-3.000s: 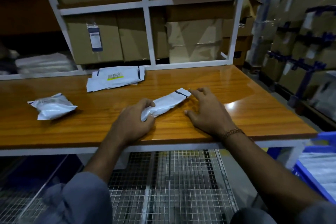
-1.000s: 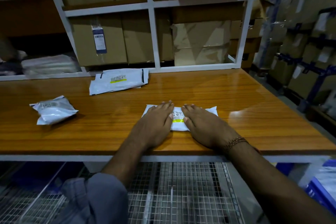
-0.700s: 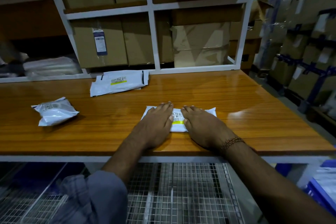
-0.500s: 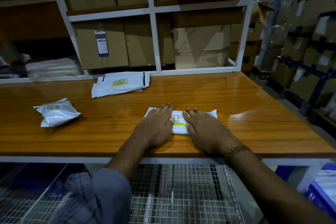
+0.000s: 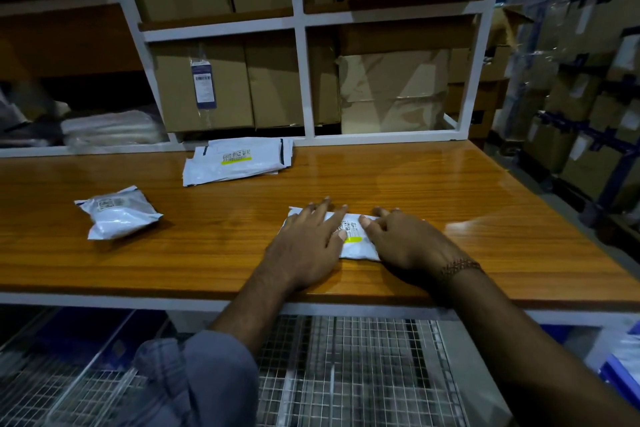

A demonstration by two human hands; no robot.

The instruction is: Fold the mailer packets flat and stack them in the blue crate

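Note:
A folded white mailer packet (image 5: 353, 240) with a barcode label and a yellow stripe lies near the front of the wooden table (image 5: 467, 204). My left hand (image 5: 306, 246) lies flat on its left half, fingers straight. My right hand (image 5: 405, 244) covers its right half, with the fingers slightly bent at the packet's far edge. A puffy white packet (image 5: 117, 213) sits at the left. A pile of flat white mailers (image 5: 239, 161) lies at the back of the table. A sliver of the blue crate (image 5: 621, 374) shows at the lower right, with white packets in it.
White shelving (image 5: 299, 80) full of cardboard boxes stands behind the table. Stacked wrapped boxes (image 5: 588, 80) line the right side. A wire mesh shelf (image 5: 346, 367) lies under the table's front edge.
Three seconds ago both hands held a long, partly rolled packet; since one second ago it lies folded under both palms. In the last half second my right fingers bent slightly at its far edge.

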